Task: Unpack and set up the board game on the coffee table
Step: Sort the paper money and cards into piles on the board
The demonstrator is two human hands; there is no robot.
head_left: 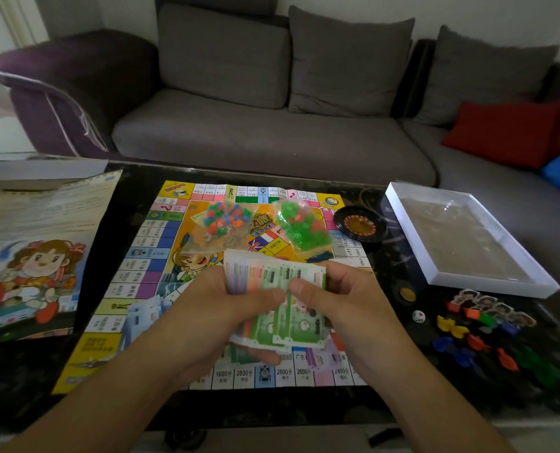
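A paper game board (147,256) lies flat on the dark coffee table (134,188). Above its near half I hold a stack of play money (272,276), green notes on top. My left hand (219,305) grips the stack from the left and below. My right hand (340,295) pinches the top notes with its thumb on them. Two clear bags rest on the board's far half: one of mixed coloured pieces (226,220), one of green pieces (301,230). A small black roulette wheel (358,225) sits at the board's far right corner.
The box lid with a cartoon girl (33,256) lies at the left. An open white box tray (461,237) sits at the right. Near it are a die (418,316), a gold coin (407,294), character tokens (491,305) and coloured plastic pawns (474,341). A grey sofa (272,132) stands behind.
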